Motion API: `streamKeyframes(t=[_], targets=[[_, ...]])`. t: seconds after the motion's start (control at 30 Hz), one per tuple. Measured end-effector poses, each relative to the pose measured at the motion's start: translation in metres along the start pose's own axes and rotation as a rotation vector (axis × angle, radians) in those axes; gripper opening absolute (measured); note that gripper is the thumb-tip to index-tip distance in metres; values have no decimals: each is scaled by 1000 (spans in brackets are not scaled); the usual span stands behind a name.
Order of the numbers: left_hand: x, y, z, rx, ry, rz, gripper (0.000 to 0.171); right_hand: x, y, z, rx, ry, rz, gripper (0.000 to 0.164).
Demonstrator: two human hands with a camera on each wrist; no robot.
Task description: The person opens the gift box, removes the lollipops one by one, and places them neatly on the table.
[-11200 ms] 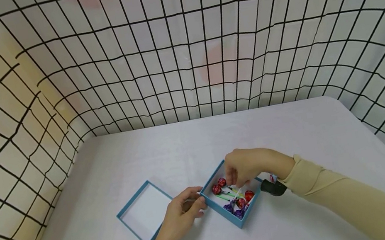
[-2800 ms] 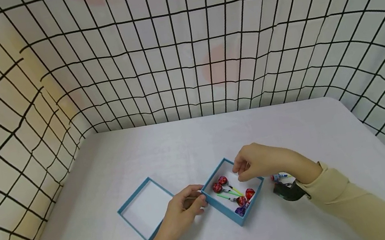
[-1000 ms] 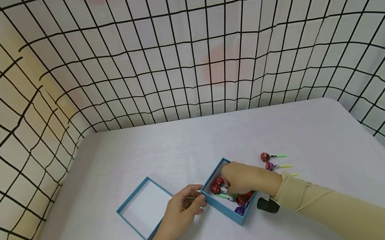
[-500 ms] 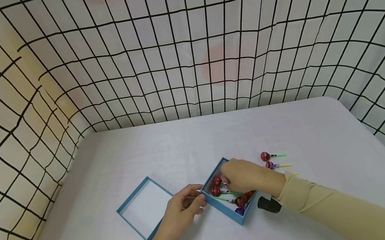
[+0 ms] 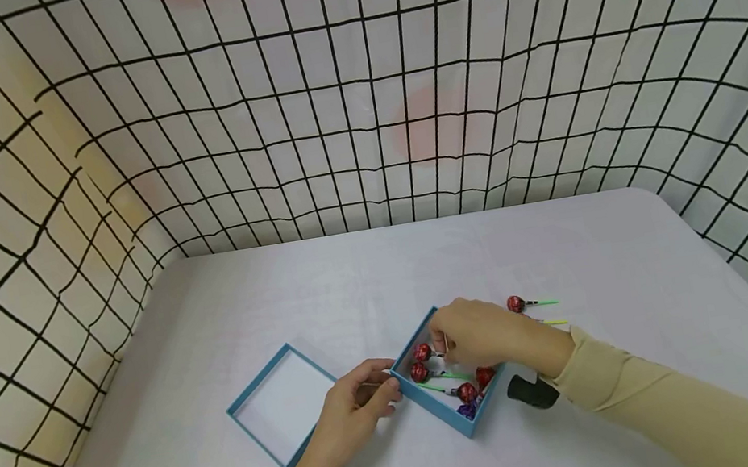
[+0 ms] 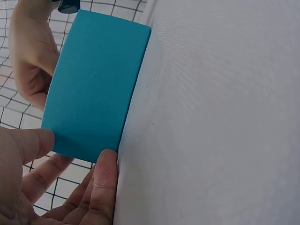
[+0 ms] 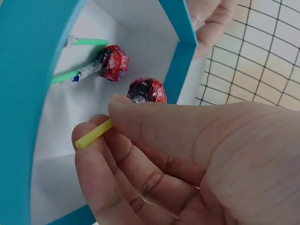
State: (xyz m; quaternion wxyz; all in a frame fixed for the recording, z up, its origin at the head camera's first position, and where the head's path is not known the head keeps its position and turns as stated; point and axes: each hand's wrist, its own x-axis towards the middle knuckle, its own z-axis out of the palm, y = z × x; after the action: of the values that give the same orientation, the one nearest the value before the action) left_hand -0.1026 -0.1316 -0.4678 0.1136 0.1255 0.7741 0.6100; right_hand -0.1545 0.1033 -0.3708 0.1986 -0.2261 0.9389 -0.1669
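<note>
My left hand (image 5: 360,403) holds the left corner of an open blue box (image 5: 440,416), thumb on one wall and fingers by the other. In the left wrist view the thumb and a fingertip lie at the edges of the box's blue wall (image 6: 98,84). Over the box's inside, my right hand (image 5: 474,332) pinches the yellow stick (image 7: 95,134) of a lollipop between thumb and fingers; a red-wrapped head (image 7: 154,89) shows just beyond the thumb. Several lollipops lie in the box, among them a red one on a green stick (image 5: 419,371) and a purple one (image 5: 466,411).
A shallow blue-rimmed lid (image 5: 258,382) lies inner side up, left of the box. Right of the box on the white table (image 5: 353,286) rest a red lollipop (image 5: 516,304) with a green stick and a yellow stick (image 5: 553,322), partly hidden by the right hand. Black netting (image 5: 366,88) stands behind.
Over the longer span, lollipops left the box, purple ones included, and some now lie to its right. In the last second the right hand rises slightly rightward; the left stays put.
</note>
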Motion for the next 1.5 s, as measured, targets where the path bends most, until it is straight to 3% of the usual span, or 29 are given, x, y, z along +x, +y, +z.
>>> streamKeyframes(t=[0.43,0.77,1.5], targets=[[0,0,1,3,5,4,31,-8,9,-17,68,-24,-47,13],[0,0,1,-8,-1,2,32,-27,21,-35,141,0,-59,11],[1,-2,0,-17,4,-2,32,-66,90,-46,208,-11,-111,3]])
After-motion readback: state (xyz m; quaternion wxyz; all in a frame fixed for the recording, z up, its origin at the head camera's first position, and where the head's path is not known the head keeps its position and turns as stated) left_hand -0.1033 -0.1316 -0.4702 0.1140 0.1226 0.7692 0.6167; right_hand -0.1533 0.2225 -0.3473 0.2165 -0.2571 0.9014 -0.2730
